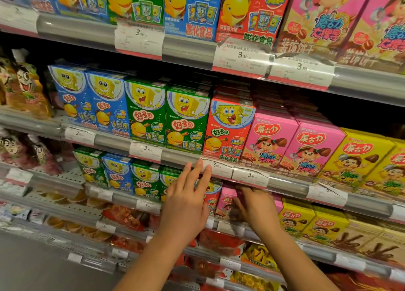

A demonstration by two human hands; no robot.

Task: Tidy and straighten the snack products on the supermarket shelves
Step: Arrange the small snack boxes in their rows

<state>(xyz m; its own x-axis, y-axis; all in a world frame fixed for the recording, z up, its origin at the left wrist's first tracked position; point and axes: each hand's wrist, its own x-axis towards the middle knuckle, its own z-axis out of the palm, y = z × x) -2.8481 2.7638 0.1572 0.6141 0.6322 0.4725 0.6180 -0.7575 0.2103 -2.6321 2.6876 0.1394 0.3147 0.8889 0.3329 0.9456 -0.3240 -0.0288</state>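
Rows of snack boxes fill the shelves: blue, green and red fish-cracker boxes, then pink and yellow biscuit boxes. My left hand [186, 194] is raised with straight fingers, their tips touching the price rail [182, 157] of the middle shelf, in front of a red box [211, 197] on the shelf below. My right hand [255, 205] reaches under that rail and its curled fingers grip the top of a pink box [225, 201] on the lower shelf. Above stand a red box [228, 126] and pink boxes [269, 137].
Price tags [249, 177] hang along every rail, some torn. Bagged snacks [26, 89] sit at the left end. Yellow boxes [295, 218] stand right of my right hand. Lower shelves hold red and yellow bags [258, 255]. Grey floor [32, 264] shows at bottom left.
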